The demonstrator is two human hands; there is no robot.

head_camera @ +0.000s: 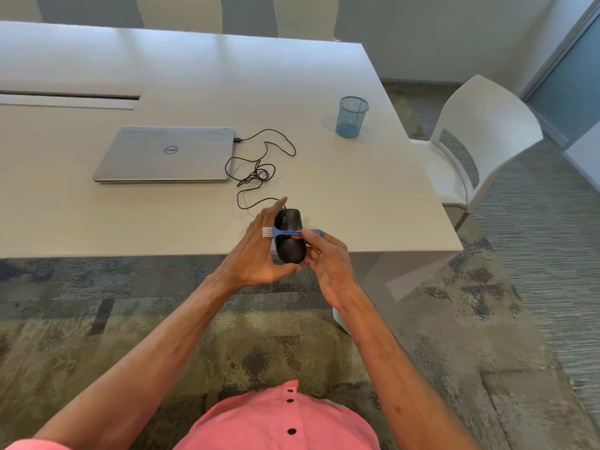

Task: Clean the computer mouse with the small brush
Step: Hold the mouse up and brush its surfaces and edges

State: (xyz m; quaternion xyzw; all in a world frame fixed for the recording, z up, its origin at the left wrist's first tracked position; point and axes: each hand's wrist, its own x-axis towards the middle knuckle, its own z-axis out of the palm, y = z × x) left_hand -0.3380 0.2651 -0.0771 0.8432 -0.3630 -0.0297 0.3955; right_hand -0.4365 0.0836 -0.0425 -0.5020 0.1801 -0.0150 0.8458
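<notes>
- White table [201, 79] fills the upper part of the view, over mottled grey and tan carpet [97, 319]; the hands work just at its near edge
- Right hand [328, 264]: thumb and forefinger pinch the tail end of the small blue brush [289, 233], the other fingers curled loosely beneath
- The brush lies crosswise over the black computer mouse [290, 241], with its white bristles [267, 232] pointing left and lying against the fingers of the left hand
- Left hand [259, 251]: wrapped around the mouse from its left side and underneath, thumb under the near end, forefinger stretched up past the far end; the mouse is gripped and held off the table at its near edge, its long axis pointing away from the person
- Black cable [259, 172] runs from the far end of the mouse in loose tangled loops to the right side of a closed silver laptop [165, 154]
- Blue mesh pen cup [352, 116] stands well apart to the right on the table
- White chair [477, 138] sits at the right edge of the table, more chair backs [180, 13] beyond the far side
- Pink buttoned shirt [282, 420] shows at the bottom
</notes>
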